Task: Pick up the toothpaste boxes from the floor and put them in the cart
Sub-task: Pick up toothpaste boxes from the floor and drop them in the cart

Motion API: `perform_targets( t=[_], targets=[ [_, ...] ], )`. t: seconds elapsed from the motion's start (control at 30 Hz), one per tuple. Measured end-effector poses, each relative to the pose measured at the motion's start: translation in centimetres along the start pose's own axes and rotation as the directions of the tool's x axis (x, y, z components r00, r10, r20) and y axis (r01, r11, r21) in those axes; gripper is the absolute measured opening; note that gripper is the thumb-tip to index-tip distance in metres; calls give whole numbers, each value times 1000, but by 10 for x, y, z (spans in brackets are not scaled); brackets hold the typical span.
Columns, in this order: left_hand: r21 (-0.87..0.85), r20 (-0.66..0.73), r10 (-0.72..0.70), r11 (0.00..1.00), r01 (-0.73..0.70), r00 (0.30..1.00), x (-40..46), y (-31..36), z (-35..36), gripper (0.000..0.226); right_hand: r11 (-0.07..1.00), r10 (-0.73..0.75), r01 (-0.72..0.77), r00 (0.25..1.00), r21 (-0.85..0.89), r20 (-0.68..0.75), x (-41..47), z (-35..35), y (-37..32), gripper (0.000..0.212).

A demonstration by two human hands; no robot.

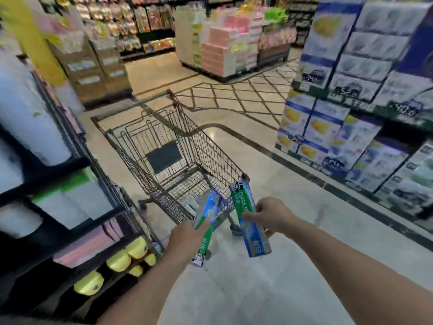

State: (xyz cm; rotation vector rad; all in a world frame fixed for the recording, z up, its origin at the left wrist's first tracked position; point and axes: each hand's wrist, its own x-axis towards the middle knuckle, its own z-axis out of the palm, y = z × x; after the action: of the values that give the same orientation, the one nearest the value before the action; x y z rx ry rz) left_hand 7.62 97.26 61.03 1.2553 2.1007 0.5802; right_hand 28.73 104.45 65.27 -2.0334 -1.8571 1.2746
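A green and blue toothpaste box [206, 221] is gripped in my left hand [184, 238], its far end tilted up over the near rim of the wire shopping cart [140, 146]. My right hand [271, 215] holds a second toothpaste box [249, 221], green at the top and blue at the bottom, just right of the cart's near corner. Both boxes are off the floor. Something pale lies in the cart's near end, too blurred to identify. A dark flap lies in the cart's middle.
A dark shelf unit [58, 207] with yellow items and white packs runs along the left, close to the cart. Stacked blue and white packs [351, 137] fill shelves on the right. Pale tiled floor [257, 289] stretches ahead to pink stacked goods [220, 55].
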Motion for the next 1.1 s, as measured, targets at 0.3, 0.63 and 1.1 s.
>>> perform_targets(
  t=[0.3, 0.63, 1.1],
  targets=[
    [0, 81, 2, 1000, -2, 997, 117, 30, -1, 50, 1000, -2, 2, 1000, -7, 21, 115, -17, -37, 34],
    [3, 119, 7, 1000, -7, 993, 265, 59, -45, 47, 994, 9, -13, 999, -108, -36, 247, -46, -118, 42],
    [-169, 71, -270, 945, 279, 960, 395, 18, -15, 45, 949, -51, 127, 965, -288, 256, 433, 12, -182, 37]
  ],
)
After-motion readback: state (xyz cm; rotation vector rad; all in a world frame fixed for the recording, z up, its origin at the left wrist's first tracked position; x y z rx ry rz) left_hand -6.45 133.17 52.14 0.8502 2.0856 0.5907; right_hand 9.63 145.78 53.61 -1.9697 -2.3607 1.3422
